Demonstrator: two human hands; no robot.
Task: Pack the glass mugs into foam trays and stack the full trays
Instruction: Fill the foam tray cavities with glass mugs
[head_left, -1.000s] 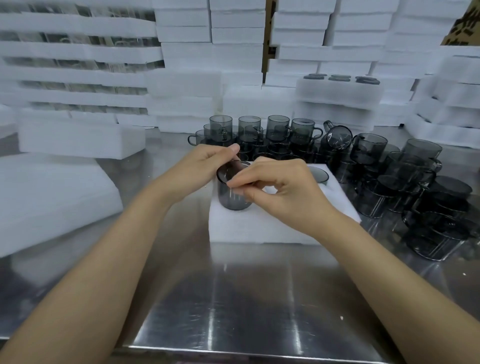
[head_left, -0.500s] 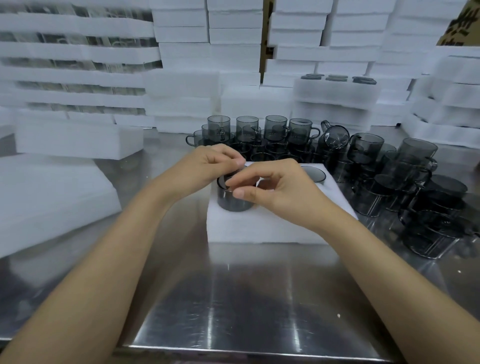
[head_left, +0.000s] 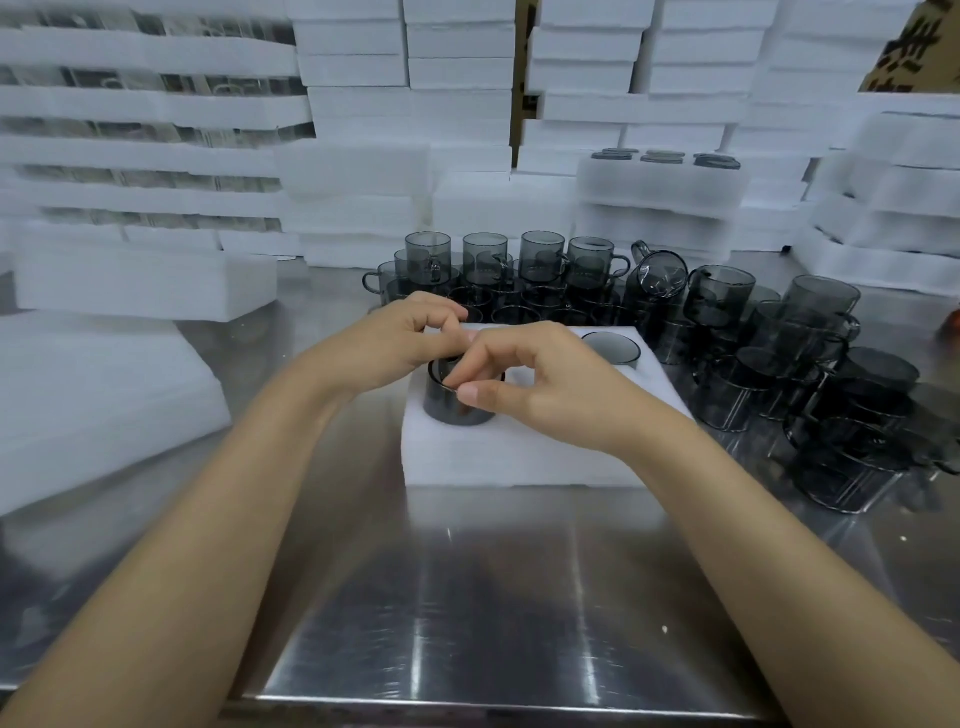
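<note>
A white foam tray (head_left: 519, 457) lies on the steel table (head_left: 467, 597), and everything here is placed from it. In its near-left pocket stands a smoky glass mug (head_left: 457, 405), upright, sunk partway into the foam, with both hands on its rim. The right hand (head_left: 545, 387) pinches the near rim, thumb outside the glass and a fingertip inside. The left hand (head_left: 395, 343) is curled over the far-left rim, but its fingertips are partly covered by the right hand, so I cannot tell whether it pinches the glass or only presses on it. In the tray's far-right pocket a second mug (head_left: 610, 347) sits deep, with little more than its rim showing. Crowding the tray's far edge is a block of loose mugs (head_left: 535, 260), upright and stacked in layers. More stacked mugs (head_left: 821, 374) press close along the tray's right side, some of them tipped over. Left of the tray, well apart, lie thick foam slabs (head_left: 104, 395). Behind the tray, beyond the mugs, rises a wall of foam stacks (head_left: 457, 104), and to its rear right a filled tray (head_left: 660, 179) shows dark rims on top. A cardboard box (head_left: 909, 52) peeks in far off at the rear right.
</note>
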